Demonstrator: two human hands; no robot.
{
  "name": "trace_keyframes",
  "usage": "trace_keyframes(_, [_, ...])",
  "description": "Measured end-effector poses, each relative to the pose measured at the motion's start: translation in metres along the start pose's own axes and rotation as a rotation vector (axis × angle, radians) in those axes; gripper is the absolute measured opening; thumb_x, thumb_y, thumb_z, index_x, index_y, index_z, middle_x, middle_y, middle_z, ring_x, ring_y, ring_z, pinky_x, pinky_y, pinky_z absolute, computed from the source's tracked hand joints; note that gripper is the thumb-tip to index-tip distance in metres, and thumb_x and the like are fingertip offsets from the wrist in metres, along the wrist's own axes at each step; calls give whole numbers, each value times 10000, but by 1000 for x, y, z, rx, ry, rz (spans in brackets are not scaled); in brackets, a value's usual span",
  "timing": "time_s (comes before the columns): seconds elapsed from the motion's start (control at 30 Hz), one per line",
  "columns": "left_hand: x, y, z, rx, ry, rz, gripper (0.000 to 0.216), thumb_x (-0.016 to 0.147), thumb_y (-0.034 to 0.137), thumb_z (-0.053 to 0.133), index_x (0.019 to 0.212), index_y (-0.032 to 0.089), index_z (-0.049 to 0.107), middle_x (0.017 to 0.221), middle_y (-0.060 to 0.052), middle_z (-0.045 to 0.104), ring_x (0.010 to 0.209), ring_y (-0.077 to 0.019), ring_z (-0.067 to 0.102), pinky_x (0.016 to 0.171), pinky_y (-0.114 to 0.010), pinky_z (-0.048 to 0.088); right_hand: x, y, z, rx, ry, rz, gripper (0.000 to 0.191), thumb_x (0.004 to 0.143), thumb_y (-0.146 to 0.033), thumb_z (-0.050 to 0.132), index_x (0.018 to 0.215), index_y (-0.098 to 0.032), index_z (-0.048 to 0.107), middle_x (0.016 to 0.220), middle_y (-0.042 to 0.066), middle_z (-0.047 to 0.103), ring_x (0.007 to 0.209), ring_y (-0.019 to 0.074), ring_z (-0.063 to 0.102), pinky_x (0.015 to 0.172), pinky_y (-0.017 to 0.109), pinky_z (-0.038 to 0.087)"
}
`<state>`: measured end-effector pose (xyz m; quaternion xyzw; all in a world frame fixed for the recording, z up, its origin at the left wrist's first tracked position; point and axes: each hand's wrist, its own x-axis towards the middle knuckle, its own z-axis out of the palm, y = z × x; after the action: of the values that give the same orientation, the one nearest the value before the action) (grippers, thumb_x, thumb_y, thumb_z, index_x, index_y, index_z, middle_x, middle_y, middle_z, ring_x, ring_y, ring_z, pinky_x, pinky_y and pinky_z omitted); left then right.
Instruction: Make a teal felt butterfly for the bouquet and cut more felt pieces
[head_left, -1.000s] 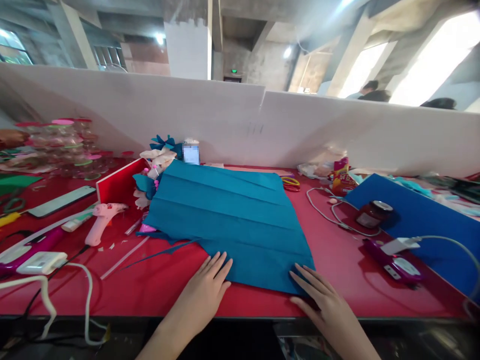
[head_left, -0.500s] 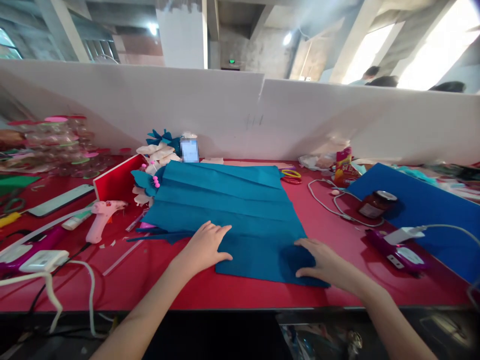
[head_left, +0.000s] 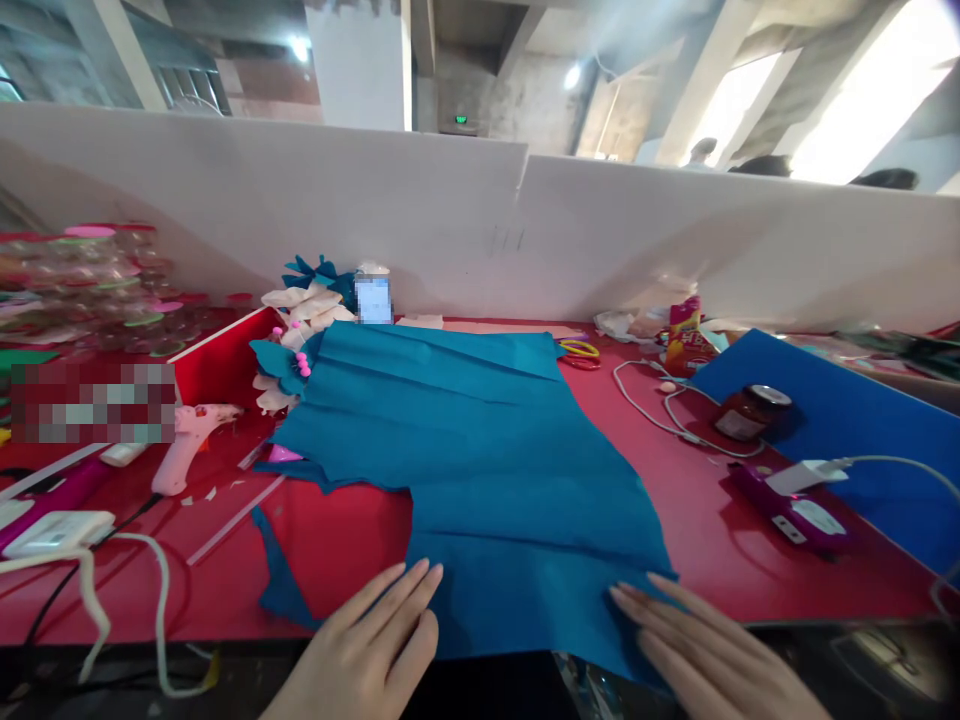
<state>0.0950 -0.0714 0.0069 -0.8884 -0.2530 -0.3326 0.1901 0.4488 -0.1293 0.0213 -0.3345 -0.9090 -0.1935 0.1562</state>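
A large teal felt sheet (head_left: 480, 450) with fold creases lies across the red table (head_left: 675, 500), its near edge hanging over the table's front. My left hand (head_left: 367, 650) lies flat on the sheet's near left part, fingers stretched out and open. My right hand (head_left: 712, 655) lies flat on the near right corner, fingers spread and open. A cut teal strip (head_left: 274, 570) trails off the sheet's left side.
Left: a pink glue gun (head_left: 187, 440), white cables (head_left: 112, 590), clear containers (head_left: 97, 290). Felt flowers (head_left: 300, 310) stand behind the sheet. Right: a blue sheet (head_left: 847, 440), a jar (head_left: 746, 410), a purple device (head_left: 795, 510) with a cable. A white partition (head_left: 480, 230) runs along the back.
Both hands drew back toward me, pulling the teal sheet so its near edge now hangs over the table's front. A cut strip shows at its left.
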Motion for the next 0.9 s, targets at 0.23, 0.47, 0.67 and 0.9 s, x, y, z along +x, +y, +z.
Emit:
trace_keyframes(0.23, [-24,9,18,105,-209,13,452,916,77,275,1221,187,590,1170,-24,672,1108,-174,591,914,-292,472,0,-19,15,241,-223,182,479,885,-432,546,1320,-233,528,1287,54,587,1121,254,604,848,341,583])
trace_keyframes(0.47, [-21,18,34,82,-283,92,509,846,62,322,1294,176,537,1317,8,578,1204,-176,513,952,-290,437,56,-3,32,555,-457,332,373,952,-339,456,1318,-321,525,1310,28,576,1240,236,500,1026,419,455])
trace_keyframes(0.67, [-29,17,36,45,-282,107,541,795,62,330,1289,139,537,1316,-20,579,1208,-190,509,944,-304,441,60,20,57,517,-385,396,350,957,-355,439,1292,-348,541,1186,78,569,1137,227,536,969,430,474])
trace_keyframes(0.9, [-37,23,42,88,-242,93,522,831,74,329,1304,169,530,1338,-11,560,1219,-219,492,966,-346,418,86,8,58,474,-370,247,405,976,-342,387,1378,-328,439,1448,49,419,1342,252,354,1079,504,336])
